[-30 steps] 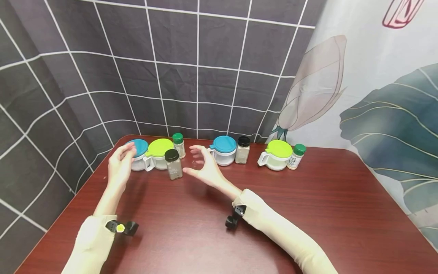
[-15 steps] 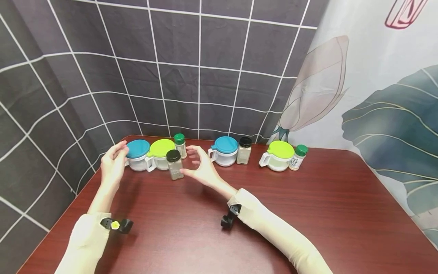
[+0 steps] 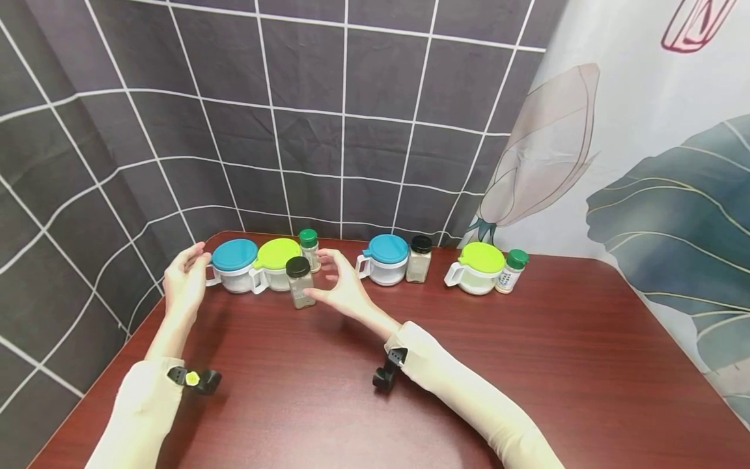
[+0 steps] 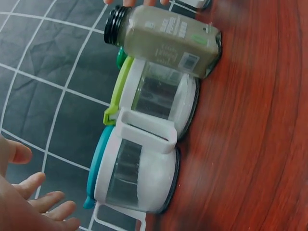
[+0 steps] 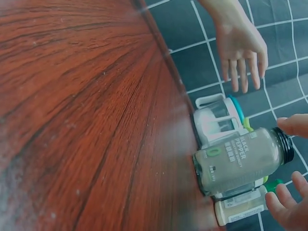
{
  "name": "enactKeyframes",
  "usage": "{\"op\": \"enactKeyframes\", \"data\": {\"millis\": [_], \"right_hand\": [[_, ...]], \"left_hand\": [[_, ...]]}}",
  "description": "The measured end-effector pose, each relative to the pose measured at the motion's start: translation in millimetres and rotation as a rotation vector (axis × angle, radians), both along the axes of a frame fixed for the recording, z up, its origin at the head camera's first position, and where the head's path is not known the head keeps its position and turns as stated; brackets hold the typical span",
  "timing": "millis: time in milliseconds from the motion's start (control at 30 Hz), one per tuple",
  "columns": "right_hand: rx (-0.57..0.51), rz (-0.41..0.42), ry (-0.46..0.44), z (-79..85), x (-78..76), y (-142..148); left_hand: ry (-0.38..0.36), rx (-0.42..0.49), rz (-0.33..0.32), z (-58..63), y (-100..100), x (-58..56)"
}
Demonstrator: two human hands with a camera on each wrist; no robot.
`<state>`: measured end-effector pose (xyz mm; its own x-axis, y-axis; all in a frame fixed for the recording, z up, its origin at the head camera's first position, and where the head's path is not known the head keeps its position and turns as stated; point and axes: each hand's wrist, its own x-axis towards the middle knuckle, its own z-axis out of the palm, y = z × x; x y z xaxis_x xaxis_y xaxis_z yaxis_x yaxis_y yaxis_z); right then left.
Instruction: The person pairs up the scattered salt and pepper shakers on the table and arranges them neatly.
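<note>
In the head view my left hand point(image 3: 186, 283) hovers left of a blue-lidded seasoning jar point(image 3: 235, 256), fingers loosely bent and holding nothing. Beside that jar stands a lime-lidded one point(image 3: 278, 255) with a white handle. A black-capped glass bottle of black pepper point(image 3: 301, 290) stands upright in front, its label readable in the right wrist view. My right hand point(image 3: 346, 290) is just right of the bottle, thumb and fingers spread wide; the thumb overlaps the bottle's side in the head view. A green-capped shaker point(image 3: 309, 246) is behind, near the right fingertips.
Further right along the table's point(image 3: 527, 365) back edge are another blue-lidded jar point(image 3: 388, 264), a black-capped bottle point(image 3: 418, 262), a lime-lidded jar point(image 3: 479, 270) and a green-capped shaker point(image 3: 512, 273). A dark gridded curtain point(image 3: 375, 150) hangs right behind them.
My left hand has drawn left, away from the blue lid. My right hand has shifted slightly left, its thumb now at the pepper bottle. The jars stay in their places.
</note>
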<state>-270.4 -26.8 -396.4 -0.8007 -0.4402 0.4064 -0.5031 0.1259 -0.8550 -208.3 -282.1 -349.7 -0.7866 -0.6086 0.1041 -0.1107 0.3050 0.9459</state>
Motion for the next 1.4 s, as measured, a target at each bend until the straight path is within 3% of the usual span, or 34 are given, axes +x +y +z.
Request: {"op": "enactKeyframes", "data": {"millis": [467, 967, 1267, 1400], "right_hand": [[-0.003, -0.016, -0.019, -8.7, -8.9, -11], [0.017, -0.008, -0.019, -13.0, -15.8, -20], [0.036, -0.021, 0.005, -14.0, -16.3, -19], [0.049, -0.023, -0.005, -16.7, -16.3, -21]], "left_hand": [[-0.052, 0.003, -0.044, -14.9, -23, -9.7], [-0.108, 0.047, -0.120, -31.4, -33, -19.7], [-0.126, -0.008, -0.126, -40.1, -34, -22.6], [-0.129, -0.077, -0.105, -41.9, -35, -18.7]]}}
